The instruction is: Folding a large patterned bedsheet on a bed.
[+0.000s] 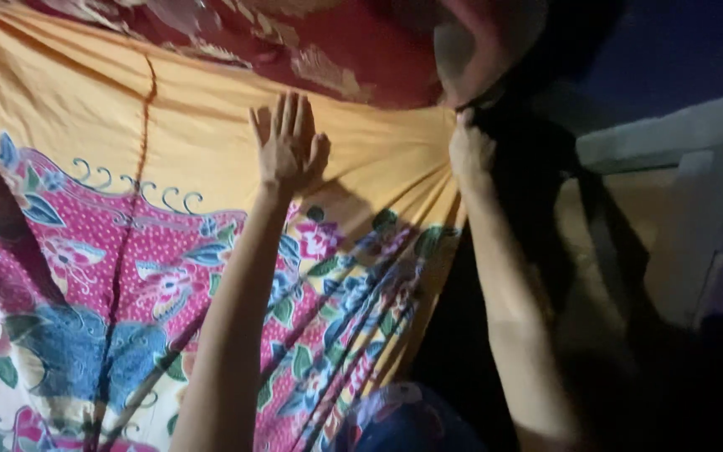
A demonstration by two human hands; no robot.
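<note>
A large bedsheet [85, 100], orange with a pink, blue and green flower print, lies spread over a bed and fills the left of the head view. My left hand [289, 142] rests flat on the orange part, fingers spread and pointing away from me. My right hand [471, 151] is closed on the sheet's edge at the far right corner, where the cloth bunches into tight folds running toward it. A red patterned pillow [353, 50] lies at the top, partly over the sheet.
Right of the bed's edge the scene is dark, with a pale ledge or wall [671, 134] and a tan floor [579, 243] below it. A dark strap-like shape [608, 243] hangs by the bed's corner. Blue patterned cloth [403, 418] shows at the bottom.
</note>
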